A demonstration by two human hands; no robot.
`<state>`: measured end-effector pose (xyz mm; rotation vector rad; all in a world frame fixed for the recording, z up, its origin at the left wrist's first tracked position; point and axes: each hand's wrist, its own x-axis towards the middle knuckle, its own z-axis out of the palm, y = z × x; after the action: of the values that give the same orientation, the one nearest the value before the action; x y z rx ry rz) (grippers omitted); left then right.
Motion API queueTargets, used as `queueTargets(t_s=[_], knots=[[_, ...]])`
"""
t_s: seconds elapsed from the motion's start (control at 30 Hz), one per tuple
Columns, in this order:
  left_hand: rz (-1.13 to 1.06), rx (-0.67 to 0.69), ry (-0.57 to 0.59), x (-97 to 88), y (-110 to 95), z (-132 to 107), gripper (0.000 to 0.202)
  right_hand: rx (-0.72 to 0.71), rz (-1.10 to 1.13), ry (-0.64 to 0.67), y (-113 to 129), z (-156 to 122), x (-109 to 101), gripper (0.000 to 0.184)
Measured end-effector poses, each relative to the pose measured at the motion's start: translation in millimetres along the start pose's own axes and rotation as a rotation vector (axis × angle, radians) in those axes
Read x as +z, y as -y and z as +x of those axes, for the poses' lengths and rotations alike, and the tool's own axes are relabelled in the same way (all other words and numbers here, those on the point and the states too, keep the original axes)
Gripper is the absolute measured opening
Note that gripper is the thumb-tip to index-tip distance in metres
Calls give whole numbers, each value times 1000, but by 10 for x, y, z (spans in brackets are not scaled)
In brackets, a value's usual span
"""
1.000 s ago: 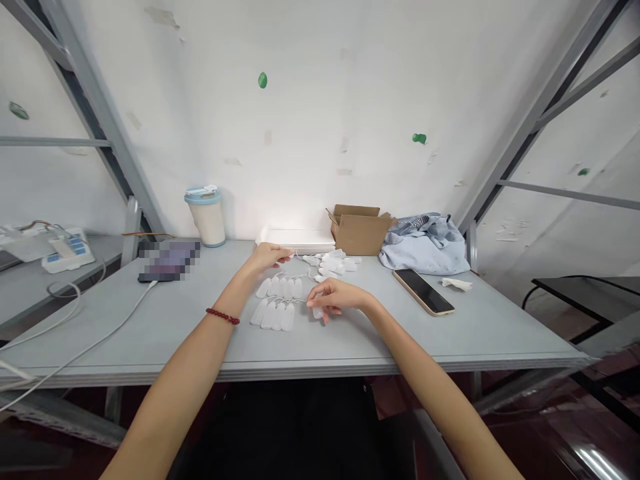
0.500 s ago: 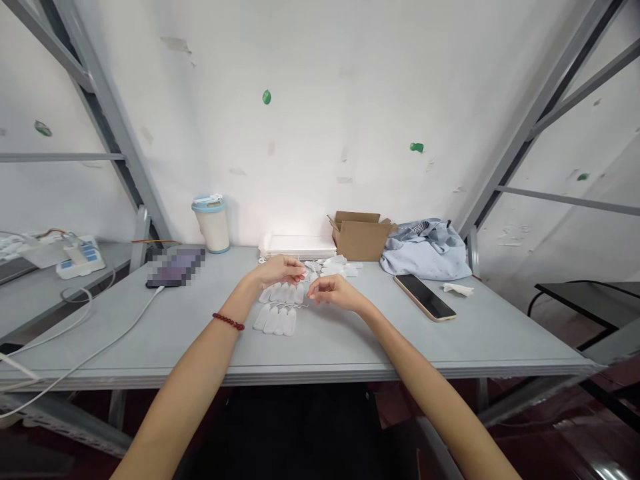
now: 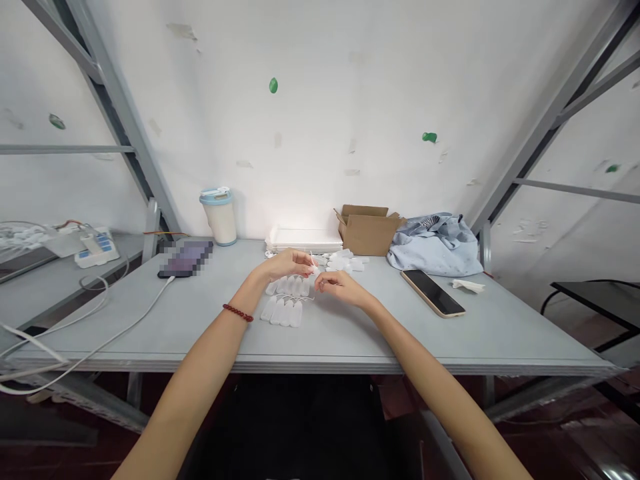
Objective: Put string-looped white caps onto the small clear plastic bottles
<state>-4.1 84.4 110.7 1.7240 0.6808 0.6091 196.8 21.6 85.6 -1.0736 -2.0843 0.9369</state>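
Note:
My left hand (image 3: 291,264), with a red bead bracelet (image 3: 238,313) on the wrist, pinches a small white tag (image 3: 315,270) with a thin string rising from it. My right hand (image 3: 342,287) is just right of it, its fingers curled and pressed together close to the tag; whether they hold the string is too small to tell. Under and in front of my left hand lie two rows of translucent white oblong tags (image 3: 283,313) with white strings. Beyond my hands is a loose pile of similar white tags (image 3: 345,261).
Behind the pile stand a stack of white flat trays or boxes (image 3: 305,239) and an open cardboard box (image 3: 370,233). A light blue cloth (image 3: 435,248), phone (image 3: 433,293) and crumpled tissue (image 3: 468,286) lie right. Left are a lidded cup (image 3: 219,219), a charging device (image 3: 187,259) and cable (image 3: 137,318).
The view has shifted slightly. My left fingers have come nearer to my right fingers, and a white tag with its string now shows clearly between the left fingertips.

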Motion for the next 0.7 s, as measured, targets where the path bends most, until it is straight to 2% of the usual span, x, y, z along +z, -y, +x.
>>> queueTargets(t_s=[0.13, 0.43, 0.7], knots=[[23, 10, 8, 3, -8, 6, 31, 30, 25, -44, 12, 0, -21, 23], [38, -65, -100, 126, -42, 33, 35, 67, 361, -157, 9, 1, -135, 29], [-74, 23, -174, 197, 24, 99, 36, 142, 520, -241, -84, 52, -94, 35]])
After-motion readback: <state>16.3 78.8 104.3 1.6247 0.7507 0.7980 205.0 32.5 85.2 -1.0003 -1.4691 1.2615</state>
